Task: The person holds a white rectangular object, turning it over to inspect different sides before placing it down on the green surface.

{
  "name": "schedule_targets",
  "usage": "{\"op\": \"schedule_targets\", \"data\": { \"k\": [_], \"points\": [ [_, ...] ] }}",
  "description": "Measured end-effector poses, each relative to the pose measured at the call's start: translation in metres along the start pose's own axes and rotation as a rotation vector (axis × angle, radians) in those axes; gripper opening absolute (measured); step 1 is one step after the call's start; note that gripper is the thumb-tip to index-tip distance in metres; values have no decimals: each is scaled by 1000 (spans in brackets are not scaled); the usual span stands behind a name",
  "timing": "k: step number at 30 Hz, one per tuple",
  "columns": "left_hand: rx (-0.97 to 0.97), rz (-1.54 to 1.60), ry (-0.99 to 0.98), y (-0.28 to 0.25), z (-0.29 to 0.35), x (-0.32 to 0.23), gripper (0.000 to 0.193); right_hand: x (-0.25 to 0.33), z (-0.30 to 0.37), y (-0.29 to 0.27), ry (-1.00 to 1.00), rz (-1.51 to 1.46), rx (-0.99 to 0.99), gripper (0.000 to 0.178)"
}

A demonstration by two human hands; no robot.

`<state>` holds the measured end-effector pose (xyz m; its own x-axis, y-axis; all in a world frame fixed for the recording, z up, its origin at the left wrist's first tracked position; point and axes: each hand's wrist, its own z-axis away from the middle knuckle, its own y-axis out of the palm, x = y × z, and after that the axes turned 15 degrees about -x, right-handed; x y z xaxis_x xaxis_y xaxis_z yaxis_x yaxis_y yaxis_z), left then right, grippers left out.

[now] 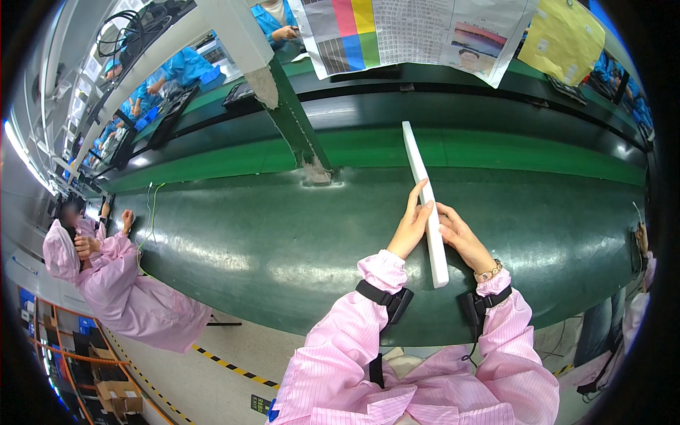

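A long, narrow white bar (438, 258), perhaps foam, slants across the green-topped bench (283, 234) in front of me. Its far end points toward the back strip and its near end toward my body. My left hand (413, 227) grips it from the left, thumb on the bar and index finger stretched along it. From the right side, my right hand (460, 237) has its fingers curled against the same bar, close to the left thumb. Whether the bar rests on the bench or is lifted slightly, I cannot tell.
A green post (297, 120) rises from the bench at centre left. Printed sheets (418, 35) and a yellow sheet (563, 39) hang at the back. A co-worker in pink (127, 283) sits at the left end near a yellow-green cable (152, 219). Blue-clad people work beyond.
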<state>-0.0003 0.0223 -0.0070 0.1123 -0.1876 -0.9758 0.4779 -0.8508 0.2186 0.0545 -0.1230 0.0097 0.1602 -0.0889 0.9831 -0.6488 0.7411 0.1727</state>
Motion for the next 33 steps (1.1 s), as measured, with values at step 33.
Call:
{"op": "schedule_targets", "data": {
  "k": [33],
  "points": [
    [-4,0,12,0,-1,2,48,-4,-1,-1,17,-19,-5,63]
  ]
}}
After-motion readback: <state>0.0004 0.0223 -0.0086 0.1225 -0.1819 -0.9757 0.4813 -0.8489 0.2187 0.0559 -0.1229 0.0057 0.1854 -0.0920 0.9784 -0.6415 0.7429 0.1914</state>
